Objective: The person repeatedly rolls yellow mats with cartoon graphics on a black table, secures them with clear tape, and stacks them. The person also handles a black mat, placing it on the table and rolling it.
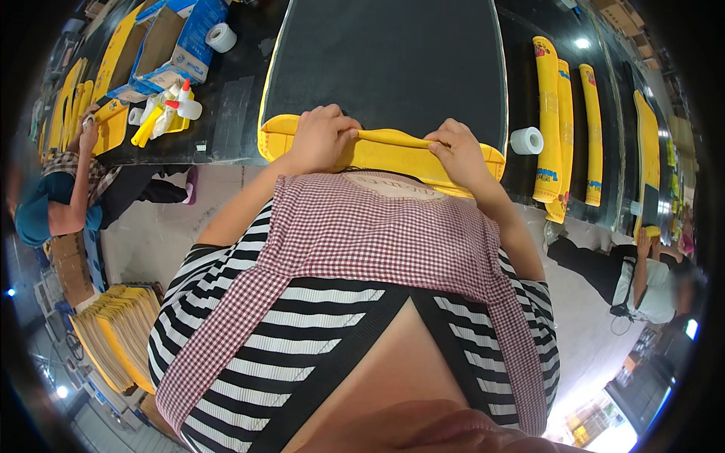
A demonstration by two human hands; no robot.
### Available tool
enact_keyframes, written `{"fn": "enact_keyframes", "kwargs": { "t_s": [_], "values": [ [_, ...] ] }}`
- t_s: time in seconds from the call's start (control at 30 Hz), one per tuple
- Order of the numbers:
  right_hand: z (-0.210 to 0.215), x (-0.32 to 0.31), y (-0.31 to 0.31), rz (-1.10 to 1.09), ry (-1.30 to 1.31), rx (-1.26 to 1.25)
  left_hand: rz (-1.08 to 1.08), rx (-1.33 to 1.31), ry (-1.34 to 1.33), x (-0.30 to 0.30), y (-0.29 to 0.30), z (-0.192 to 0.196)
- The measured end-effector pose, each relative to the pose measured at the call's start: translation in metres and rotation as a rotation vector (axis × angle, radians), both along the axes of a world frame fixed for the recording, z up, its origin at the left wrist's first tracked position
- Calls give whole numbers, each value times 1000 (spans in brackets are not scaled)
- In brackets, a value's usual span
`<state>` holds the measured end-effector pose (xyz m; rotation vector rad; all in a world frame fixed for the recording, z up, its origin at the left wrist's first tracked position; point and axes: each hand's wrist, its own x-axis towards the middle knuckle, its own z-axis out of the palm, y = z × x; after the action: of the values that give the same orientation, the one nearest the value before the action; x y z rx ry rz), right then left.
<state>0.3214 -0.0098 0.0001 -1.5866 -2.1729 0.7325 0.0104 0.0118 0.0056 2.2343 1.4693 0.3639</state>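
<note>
A person stands at a long black table [226, 121] and works on a big yellow sheet [377, 155] that lies at the near edge of a black mat [385, 60]. The sheet looks soft and bendy, like thin foam or cloth, and it runs longways from left to right along the mat's near edge.

Far to the left of the sheet, another person's hand [89, 136] rests on more yellow pieces. Closer in stand white glue bottles [177, 106], an open blue box [170, 45] and a white tape roll [220, 36].

The left hand [321, 136] sits on the sheet's left part, fingers curled shut on a raised fold of it. The right hand [453, 151] sits on the right part, pinching the same fold. The fold stretches straight between both hands, so each hand is on its own end, about equally near.

To the right of the sheet sits a second tape roll [526, 140], then three long yellow strips [566, 113] lying away from the person
</note>
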Motion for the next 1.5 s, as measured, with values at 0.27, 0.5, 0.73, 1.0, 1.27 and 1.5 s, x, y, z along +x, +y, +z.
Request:
{"fn": "enact_keyframes", "kwargs": {
  "t_s": [0.27, 0.5, 0.73, 1.0, 1.27, 1.5],
  "values": [
    [31, -7, 53, -170, -10, -611, 151, -541, 167, 20, 49, 38],
    [31, -13, 37, -238, -146, -337, 161, -110, 21, 12, 27, 16],
    [-6, 7, 0, 61, -164, 230, -6, 176, 13, -12, 9, -12],
    [12, 31, -12, 231, -379, 393, 35, 268, 177, -31, -12, -3],
    [20, 33, 5, 12, -143, -73, 120, -78, -62, -35, 25, -2],
    [23, 35, 25, -219, -96, -199, 231, 24, 155, -27, 22, 15]
  ]
}}
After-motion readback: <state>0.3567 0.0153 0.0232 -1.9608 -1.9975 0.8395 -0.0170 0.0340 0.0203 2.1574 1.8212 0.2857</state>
